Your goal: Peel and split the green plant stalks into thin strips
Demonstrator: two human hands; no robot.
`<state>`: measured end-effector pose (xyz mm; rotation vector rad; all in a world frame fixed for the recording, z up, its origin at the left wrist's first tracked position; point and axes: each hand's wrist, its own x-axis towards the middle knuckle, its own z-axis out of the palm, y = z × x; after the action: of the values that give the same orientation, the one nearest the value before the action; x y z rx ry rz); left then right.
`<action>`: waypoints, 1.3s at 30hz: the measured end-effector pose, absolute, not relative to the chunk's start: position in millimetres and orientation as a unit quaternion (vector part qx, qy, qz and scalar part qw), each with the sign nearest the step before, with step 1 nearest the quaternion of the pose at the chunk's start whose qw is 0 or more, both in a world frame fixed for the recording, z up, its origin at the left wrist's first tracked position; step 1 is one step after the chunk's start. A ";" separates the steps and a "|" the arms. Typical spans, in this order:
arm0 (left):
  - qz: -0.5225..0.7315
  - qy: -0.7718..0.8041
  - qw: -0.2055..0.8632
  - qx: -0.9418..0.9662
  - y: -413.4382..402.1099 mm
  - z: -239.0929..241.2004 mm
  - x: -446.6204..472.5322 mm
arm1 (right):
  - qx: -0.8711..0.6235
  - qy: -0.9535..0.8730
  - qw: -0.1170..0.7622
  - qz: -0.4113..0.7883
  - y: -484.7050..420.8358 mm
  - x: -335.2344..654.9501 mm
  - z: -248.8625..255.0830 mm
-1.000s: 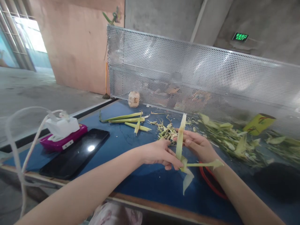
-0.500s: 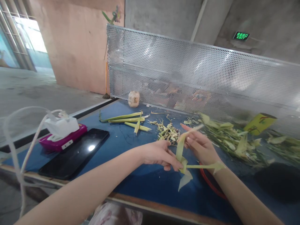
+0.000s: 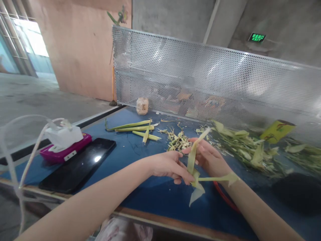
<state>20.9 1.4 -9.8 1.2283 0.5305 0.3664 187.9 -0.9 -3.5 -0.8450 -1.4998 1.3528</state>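
Note:
My left hand (image 3: 173, 167) pinches a folded, pale yellow-green leaf strip (image 3: 192, 160) at its knotted middle. One end of the strip rises past my right hand, one sticks out toward my right wrist, and a short flap hangs down. Behind the rising end is my right hand (image 3: 207, 154), its fingers stretched out and apart; whether they touch the strip I cannot tell. Just beyond the hands lies a heap of small plant scraps (image 3: 178, 140). A red rim (image 3: 225, 197) shows partly beneath my right forearm.
Trimmed stalks (image 3: 136, 129) lie on the blue table (image 3: 140, 187). A phone (image 3: 80, 164) and a purple power strip (image 3: 66, 149) sit left. Leaf piles (image 3: 245, 147), a yellow can (image 3: 277, 131) and a black round thing (image 3: 297, 194) are right. A perforated metal screen (image 3: 160, 70) stands behind.
My right hand's fingers have moved left, behind the rising end of the leaf strip. That end now leans less to the right. My left hand keeps its pinch.

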 end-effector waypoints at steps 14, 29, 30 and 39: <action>0.162 0.242 0.779 0.555 -0.7 -6.9 18.6 | -0.336 -0.604 0.480 0.540 0.1 193.3 -4.2; 0.193 0.277 0.786 0.518 -2.3 -4.1 21.7 | -0.259 -0.694 0.479 0.470 13.3 209.6 -11.3; 0.196 0.278 0.787 0.514 -2.7 -3.1 22.4 | -0.247 -0.717 0.464 0.458 14.1 211.5 -9.5; 0.192 0.291 0.788 0.507 -3.4 -1.1 25.2 | -0.193 -0.854 0.357 0.327 12.9 218.4 9.4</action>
<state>25.2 -3.4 -1.1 1.0928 0.6266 0.4145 218.4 12.9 9.4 -0.4974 -2.2047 0.8439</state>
